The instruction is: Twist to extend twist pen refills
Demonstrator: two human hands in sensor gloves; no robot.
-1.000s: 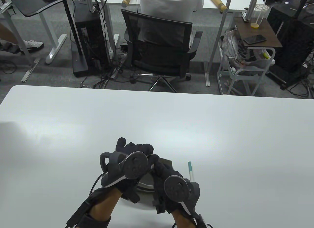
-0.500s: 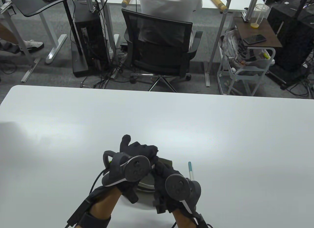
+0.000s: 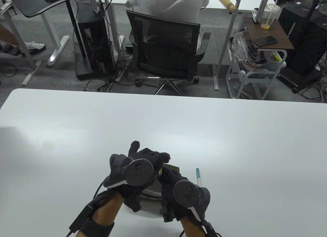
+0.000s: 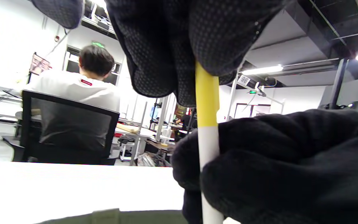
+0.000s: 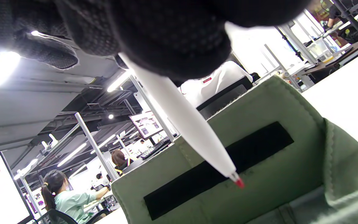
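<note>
The pen (image 4: 207, 124) being worked is held between both hands, low in the middle of the table view, just above the green pouch (image 5: 259, 174). In the left wrist view it stands near upright at the centre of the frame: a yellow upper section meets a white barrel, and the left hand (image 3: 143, 168) grips the yellow part while the right hand (image 3: 178, 188) is wrapped around the white part right under the seam. In the right wrist view the white barrel runs down from the upper centre to the lower right, and a red tip already shows at its nose, in front of the pouch's black strip.

With the tip peeking out, the twist seems near its end. To finish it well, one hand should hold its half fixed while the other turns about the pen's own axis, without bending at the seam. Grips close to the joint, as here, keep the torque clean. Stop once resistance rises, since forcing further could strain the mechanism.

A second pen (image 3: 198, 177), white with a teal end, lies on the table (image 3: 230, 135) just right of the right hand, apart from it.
</note>
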